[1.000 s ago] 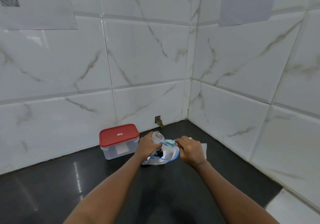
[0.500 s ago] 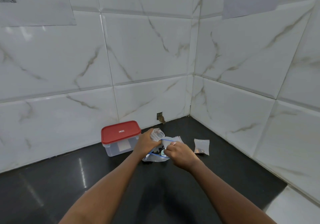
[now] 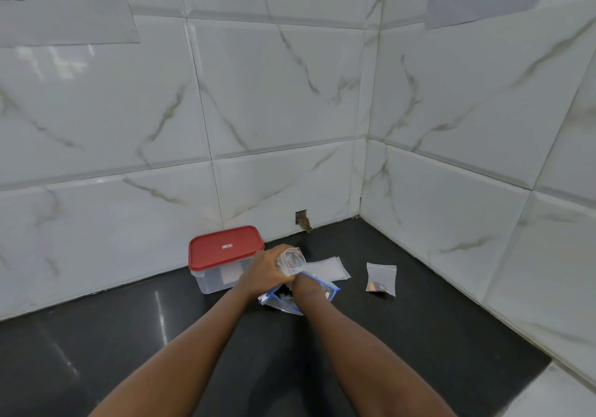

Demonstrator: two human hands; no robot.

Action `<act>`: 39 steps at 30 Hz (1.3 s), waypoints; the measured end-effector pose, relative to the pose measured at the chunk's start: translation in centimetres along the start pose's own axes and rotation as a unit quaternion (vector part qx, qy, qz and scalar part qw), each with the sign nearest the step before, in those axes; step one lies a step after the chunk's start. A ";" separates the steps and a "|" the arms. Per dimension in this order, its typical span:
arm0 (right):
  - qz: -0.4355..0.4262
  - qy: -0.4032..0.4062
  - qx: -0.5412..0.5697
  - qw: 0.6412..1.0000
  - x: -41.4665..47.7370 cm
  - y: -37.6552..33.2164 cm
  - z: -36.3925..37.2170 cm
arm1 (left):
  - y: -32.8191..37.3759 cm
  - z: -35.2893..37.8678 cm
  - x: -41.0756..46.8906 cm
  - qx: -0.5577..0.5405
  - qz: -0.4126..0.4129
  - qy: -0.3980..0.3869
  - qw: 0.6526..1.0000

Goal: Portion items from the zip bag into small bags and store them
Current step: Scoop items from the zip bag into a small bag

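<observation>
The left hand is gripping a small clear bag, fingers curling round it; the right hand is sitting deep in the blue-rimmed zip bag, its fingers hidden, so I cannot tell their state; the zip bag is lying on the black counter; empty bags are lying just behind; a filled small bag is resting apart, rightward; a red-lidded container is standing beside the left hand.

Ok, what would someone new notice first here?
The red-lidded container by the back wall stands out most on the dark counter. Beside it the left hand grips a small clear bag while the right hand reaches into the blue-rimmed zip bag. A filled small bag lies apart to the right.
</observation>
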State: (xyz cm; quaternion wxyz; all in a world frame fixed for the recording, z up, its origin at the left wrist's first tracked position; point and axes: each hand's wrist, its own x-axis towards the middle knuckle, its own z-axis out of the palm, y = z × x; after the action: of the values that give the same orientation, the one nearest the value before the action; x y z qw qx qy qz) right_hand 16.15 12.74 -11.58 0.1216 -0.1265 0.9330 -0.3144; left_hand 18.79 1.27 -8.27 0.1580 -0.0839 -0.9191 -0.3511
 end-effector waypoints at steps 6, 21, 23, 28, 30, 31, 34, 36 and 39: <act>0.036 0.042 0.041 0.998 0.8 0.3 1.1 | -0.3 -0.1 0.4 0.015 0.021 -0.017 1.000; 0.111 -0.001 0.220 0.969 0.9 -1.0 1.3 | -1.4 -0.3 1.5 0.025 0.032 -0.026 0.999; 0.099 -0.014 0.194 0.976 1.1 -1.0 1.4 | -1.5 -0.4 1.5 0.029 0.030 -0.022 0.999; 0.095 -0.020 0.156 0.983 1.9 -1.2 2.2 | -1.5 -0.7 1.6 0.039 0.029 -0.027 0.998; 0.103 -0.030 0.103 0.989 2.7 -1.2 3.0 | -1.6 -0.8 1.5 0.038 0.027 -0.028 0.998; 0.094 -0.028 0.067 0.993 3.4 -1.1 3.5 | -1.7 -0.9 1.4 0.036 0.025 -0.027 0.999; 0.093 -0.043 0.078 0.992 4.0 -1.2 3.5 | -1.7 -1.1 1.2 0.033 0.023 -0.019 0.999; 0.087 -0.075 0.083 0.990 3.3 -1.9 2.4 | -1.7 -1.2 1.2 0.034 0.023 -0.016 0.999; 0.090 -0.064 0.136 0.984 2.9 -2.2 1.7 | -1.7 -1.1 1.1 0.034 0.027 -0.024 0.999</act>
State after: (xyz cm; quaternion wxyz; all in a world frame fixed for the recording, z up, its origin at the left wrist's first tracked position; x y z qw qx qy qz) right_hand 14.27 9.19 -12.00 0.2249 -0.0439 0.8792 -0.4177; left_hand 17.53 -0.65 -8.12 0.1482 -0.1116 -0.9312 -0.3136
